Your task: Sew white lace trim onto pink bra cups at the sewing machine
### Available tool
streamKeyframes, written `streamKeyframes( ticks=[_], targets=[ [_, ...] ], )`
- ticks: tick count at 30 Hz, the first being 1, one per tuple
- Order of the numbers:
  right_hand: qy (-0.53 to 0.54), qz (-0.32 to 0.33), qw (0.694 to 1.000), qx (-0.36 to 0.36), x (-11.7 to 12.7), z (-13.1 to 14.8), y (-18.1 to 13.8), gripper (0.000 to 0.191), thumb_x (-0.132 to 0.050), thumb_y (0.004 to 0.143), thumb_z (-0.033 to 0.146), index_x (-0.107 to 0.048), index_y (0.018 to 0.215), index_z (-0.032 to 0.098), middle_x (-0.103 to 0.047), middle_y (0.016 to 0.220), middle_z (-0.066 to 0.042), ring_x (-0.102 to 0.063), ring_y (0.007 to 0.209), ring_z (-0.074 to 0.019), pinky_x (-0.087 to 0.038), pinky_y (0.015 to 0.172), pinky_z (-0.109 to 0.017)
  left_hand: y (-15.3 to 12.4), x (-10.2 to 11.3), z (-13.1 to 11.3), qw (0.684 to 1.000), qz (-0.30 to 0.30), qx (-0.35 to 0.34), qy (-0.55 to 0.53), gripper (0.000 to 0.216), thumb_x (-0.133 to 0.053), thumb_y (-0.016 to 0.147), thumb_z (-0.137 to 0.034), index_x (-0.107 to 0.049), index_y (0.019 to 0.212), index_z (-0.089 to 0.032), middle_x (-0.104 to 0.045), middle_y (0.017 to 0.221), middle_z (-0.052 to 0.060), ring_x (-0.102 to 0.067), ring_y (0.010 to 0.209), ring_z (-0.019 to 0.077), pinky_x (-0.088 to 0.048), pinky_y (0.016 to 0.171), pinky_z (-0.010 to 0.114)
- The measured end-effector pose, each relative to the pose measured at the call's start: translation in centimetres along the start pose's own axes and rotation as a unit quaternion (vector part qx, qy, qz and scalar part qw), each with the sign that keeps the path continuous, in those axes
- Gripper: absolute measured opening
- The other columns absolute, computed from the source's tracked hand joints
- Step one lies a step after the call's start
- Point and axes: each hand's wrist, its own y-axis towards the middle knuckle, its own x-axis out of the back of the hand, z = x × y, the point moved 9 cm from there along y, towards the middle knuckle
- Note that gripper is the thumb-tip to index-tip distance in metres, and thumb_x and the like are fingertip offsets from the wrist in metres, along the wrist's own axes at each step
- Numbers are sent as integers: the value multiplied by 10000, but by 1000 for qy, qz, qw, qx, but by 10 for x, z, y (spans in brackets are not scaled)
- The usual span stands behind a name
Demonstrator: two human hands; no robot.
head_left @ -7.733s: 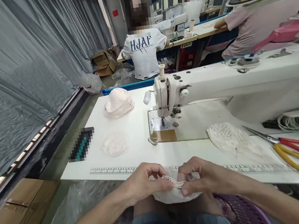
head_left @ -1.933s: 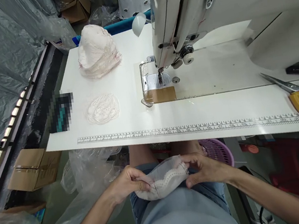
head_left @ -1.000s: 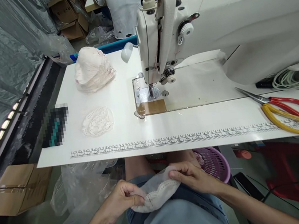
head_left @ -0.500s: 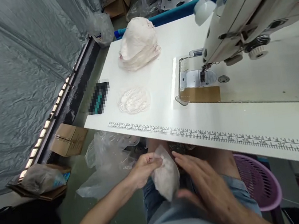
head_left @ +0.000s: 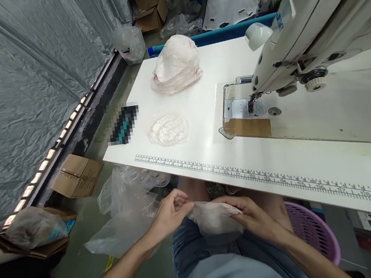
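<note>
A sheer white fabric piece point(head_left: 216, 219) with a lacy edge hangs above my lap, below the table's front edge. My left hand point(head_left: 171, 211) has curled fingers, with its thumb tip at the piece's left corner, which it appears to pinch. My right hand point(head_left: 252, 217) grips the opposite end, thumb and fingers closed along the lacy border. On the white table point(head_left: 202, 141) lies a flat lacy white piece point(head_left: 169, 129). Behind it sits a rounded heap of whitish fabric point(head_left: 177, 62) with reddish threads along its edges.
A sewing machine point(head_left: 296, 47) stands on the right of the table, and a printed ruler point(head_left: 245, 174) runs along the front edge. Under the table at right is a purple basket point(head_left: 315, 231). Plastic bags point(head_left: 129, 210) and a cardboard box point(head_left: 76, 176) lie on the floor at left.
The fabric piece has gone from hanging upright to spread sideways between my hands. My right hand, open beside it before, has closed on its right end. The view has shifted slightly.
</note>
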Motion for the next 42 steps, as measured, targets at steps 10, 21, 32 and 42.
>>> streamKeyframes(
  ticks=[10,21,32,42],
  targets=[
    [249,-25,955,-158,10,-28,-34,429,-575,815,525,-689,733,120,-623,646,-36,-521,615,-138,-435,624,-265,-2,-56,-26,976,208,-50,50,295,-633,773,-400,-660,724,-111,-540,666,-5,-455,629,102,-324,564,199],
    [227,28,959,-166,4,-20,-30,364,-692,721,499,-673,690,136,-555,595,13,-452,561,-93,-349,536,-218,-8,-56,-25,971,237,0,38,263,-690,721,-372,-730,795,-123,-617,650,11,-494,599,104,-366,567,196],
    [217,49,958,-180,2,-27,-32,345,-691,732,470,-691,690,127,-548,594,3,-434,556,-94,-335,506,-217,-4,-54,-13,964,260,51,9,277,-734,669,-362,-750,833,-139,-710,721,44,-603,659,130,-460,643,219],
    [205,73,957,-192,-1,-22,-26,292,-753,657,436,-720,698,149,-615,638,-12,-505,608,-120,-416,582,-240,-4,-53,-19,957,280,45,65,243,-717,690,-284,-749,895,-157,-735,789,42,-638,707,146,-469,630,203]
  ],
)
